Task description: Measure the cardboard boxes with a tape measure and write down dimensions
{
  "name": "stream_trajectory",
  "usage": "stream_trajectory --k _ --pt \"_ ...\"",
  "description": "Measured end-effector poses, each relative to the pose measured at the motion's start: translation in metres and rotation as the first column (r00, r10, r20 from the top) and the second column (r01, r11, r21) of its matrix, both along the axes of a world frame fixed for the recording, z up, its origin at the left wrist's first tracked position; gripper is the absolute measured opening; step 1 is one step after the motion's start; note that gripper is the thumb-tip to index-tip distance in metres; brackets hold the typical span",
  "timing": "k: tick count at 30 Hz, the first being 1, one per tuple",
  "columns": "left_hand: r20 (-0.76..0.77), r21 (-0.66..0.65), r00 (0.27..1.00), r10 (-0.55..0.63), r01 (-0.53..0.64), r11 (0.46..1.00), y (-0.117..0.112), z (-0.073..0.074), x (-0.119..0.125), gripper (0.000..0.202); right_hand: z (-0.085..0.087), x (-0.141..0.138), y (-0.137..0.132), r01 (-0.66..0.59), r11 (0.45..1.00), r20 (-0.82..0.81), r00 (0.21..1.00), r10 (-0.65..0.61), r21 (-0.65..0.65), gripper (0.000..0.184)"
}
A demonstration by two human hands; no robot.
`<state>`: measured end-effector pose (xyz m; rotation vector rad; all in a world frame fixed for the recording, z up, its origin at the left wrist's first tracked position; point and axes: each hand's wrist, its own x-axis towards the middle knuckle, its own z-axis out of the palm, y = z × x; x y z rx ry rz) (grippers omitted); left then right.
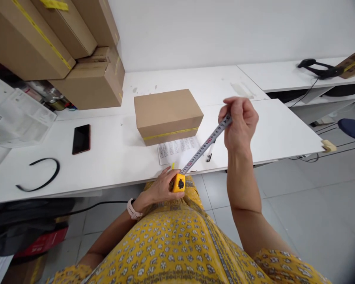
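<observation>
My left hand (162, 186) is closed around the yellow case of a tape measure (180, 183), just in front of the table's edge. The blade runs out of the case up to the right. Its far end is pinched in my right hand (239, 118), raised above the table; the tip of the blade is hidden by the fingers. Beyond the blade a brown cardboard box (168, 114) with a yellow strip along its front sits on the table. A printed sheet (177, 149) lies partly under that box. A pen-like item (209, 153) lies partly behind the blade.
The white table (112, 165) carries a dark phone (81, 139) and a black curved band (56, 169) on the left. Stacked cardboard boxes (91, 79) and a clear plastic package (23, 116) stand at the back left. A black stand-like object (319, 69) is at far right.
</observation>
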<state>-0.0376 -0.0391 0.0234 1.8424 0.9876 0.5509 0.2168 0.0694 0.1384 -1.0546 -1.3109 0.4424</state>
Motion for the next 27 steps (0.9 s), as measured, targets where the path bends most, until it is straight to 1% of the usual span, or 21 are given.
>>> stream_trajectory --k 2,4,6,7,8,9,10,11,12,13,14,15,17,18,19,20,21,24,25,26,27 --pt "0.011 -0.072 1.000 0.026 -0.025 0.997 -0.008 0.002 0.001 0.086 -0.021 -0.003 -0.026 0.014 0.998 -0.012 1.000 -0.014 -0.054 0.046" --pt "0.046 -0.128 0.995 0.091 -0.084 0.988 -0.012 0.005 0.002 0.102 -0.049 -0.016 -0.055 -0.007 0.992 -0.004 1.000 0.007 -0.129 0.038" --pt "0.077 -0.119 0.987 0.143 -0.133 0.984 -0.014 0.009 0.003 0.106 -0.078 -0.032 -0.080 -0.079 0.976 0.068 0.993 0.095 -0.204 0.033" --pt "0.085 -0.089 0.984 0.155 -0.148 0.985 -0.013 0.012 0.003 0.104 -0.090 -0.039 -0.088 -0.118 0.968 0.145 0.978 0.152 -0.222 0.032" --pt "0.089 -0.045 0.982 0.164 -0.161 0.986 -0.011 0.015 0.002 0.100 -0.101 -0.042 -0.094 -0.129 0.968 0.210 0.962 0.175 -0.215 0.033" --pt "0.092 0.010 0.980 0.176 -0.177 0.984 -0.008 0.019 -0.001 0.097 -0.110 -0.042 -0.095 -0.099 0.973 0.252 0.956 0.151 -0.210 0.034" --pt "0.096 0.077 0.976 0.196 -0.204 0.976 -0.003 0.024 -0.004 0.094 -0.118 -0.038 -0.092 -0.024 0.978 0.271 0.959 0.080 -0.206 0.036" --pt "0.103 0.157 0.968 0.229 -0.243 0.957 0.003 0.031 -0.009 0.092 -0.124 -0.031 -0.085 0.092 0.973 0.273 0.961 -0.031 -0.213 0.038" --pt "0.115 0.247 0.955 0.273 -0.293 0.924 0.011 0.038 -0.014 0.089 -0.129 -0.020 -0.075 0.234 0.941 0.271 0.948 -0.165 -0.246 0.039" --pt "0.132 0.341 0.936 0.327 -0.352 0.872 0.021 0.047 -0.019 0.086 -0.133 -0.007 -0.063 0.374 0.882 0.298 0.910 -0.288 -0.289 0.040" --pt "0.149 0.433 0.913 0.380 -0.406 0.805 0.033 0.057 -0.024 0.083 -0.136 0.005 -0.050 0.481 0.815 0.364 0.858 -0.362 -0.323 0.040" --pt "0.161 0.516 0.887 0.432 -0.449 0.730 0.045 0.067 -0.028 0.079 -0.139 0.017 -0.038 0.548 0.757 0.441 0.813 -0.381 -0.356 0.041" --pt "0.162 0.647 0.836 0.524 -0.491 0.583 0.074 0.086 -0.031 0.074 -0.144 0.035 -0.017 0.603 0.657 0.572 0.761 -0.305 -0.453 0.048" --pt "0.146 0.694 0.813 0.563 -0.490 0.528 0.088 0.094 -0.031 0.073 -0.146 0.039 -0.009 0.609 0.622 0.624 0.745 -0.236 -0.492 0.052" --pt "0.121 0.727 0.793 0.597 -0.480 0.491 0.103 0.099 -0.030 0.073 -0.147 0.042 -0.003 0.609 0.597 0.664 0.730 -0.165 -0.522 0.055" --pt "0.082 0.747 0.778 0.623 -0.462 0.478 0.118 0.103 -0.029 0.072 -0.149 0.042 0.000 0.607 0.582 0.694 0.713 -0.100 -0.541 0.055" --pt "0.037 0.758 0.768 0.639 -0.438 0.483 0.132 0.105 -0.027 0.071 -0.150 0.042 0.003 0.606 0.577 0.718 0.694 -0.047 -0.548 0.053" --pt "-0.099 0.758 0.781 0.617 -0.342 0.556 0.168 0.103 -0.025 0.062 -0.153 0.044 0.004 0.590 0.602 0.751 0.660 0.023 -0.538 0.041" --pt "-0.132 0.757 0.792 0.596 -0.307 0.577 0.176 0.101 -0.025 0.057 -0.155 0.046 0.003 0.574 0.622 0.740 0.672 0.015 -0.533 0.040" --pt "-0.152 0.764 0.797 0.585 -0.281 0.581 0.182 0.099 -0.025 0.052 -0.156 0.050 0.002 0.542 0.650 0.707 0.707 -0.010 -0.533 0.039" --pt "-0.154 0.779 0.795 0.586 -0.266 0.567 0.183 0.096 -0.024 0.049 -0.157 0.054 0.001 0.490 0.684 0.633 0.772 -0.053 -0.541 0.037"
